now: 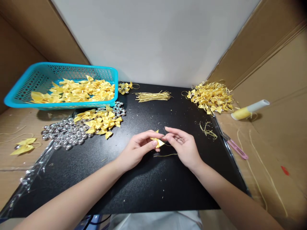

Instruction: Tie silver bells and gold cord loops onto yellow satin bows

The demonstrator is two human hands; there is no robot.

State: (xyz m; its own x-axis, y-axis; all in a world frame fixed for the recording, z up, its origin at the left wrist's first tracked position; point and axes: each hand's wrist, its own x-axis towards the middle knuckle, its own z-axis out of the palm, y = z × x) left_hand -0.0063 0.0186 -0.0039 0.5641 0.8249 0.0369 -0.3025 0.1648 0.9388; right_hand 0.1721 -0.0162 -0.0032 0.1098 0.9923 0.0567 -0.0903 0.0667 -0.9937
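Observation:
My left hand (137, 148) pinches a small yellow ribbon bow (157, 141) just above the black mat (144, 185). My right hand (183, 145) meets it from the right, fingers pinched at the bow's middle on a thin gold cord (165, 155) that trails down onto the mat. A loose pile of yellow bows (100, 119) lies to the left beside a heap of silver beads (67, 132). A bundle of cut gold cords (153, 95) lies at the back of the mat.
A blue basket (26, 92) of yellow bows stands at the back left. A pile of tied bows (212, 97) sits at the back right. A thread spool (249, 110) and pink snips (236, 148) lie on cardboard at right. A single bow (24, 146) lies far left.

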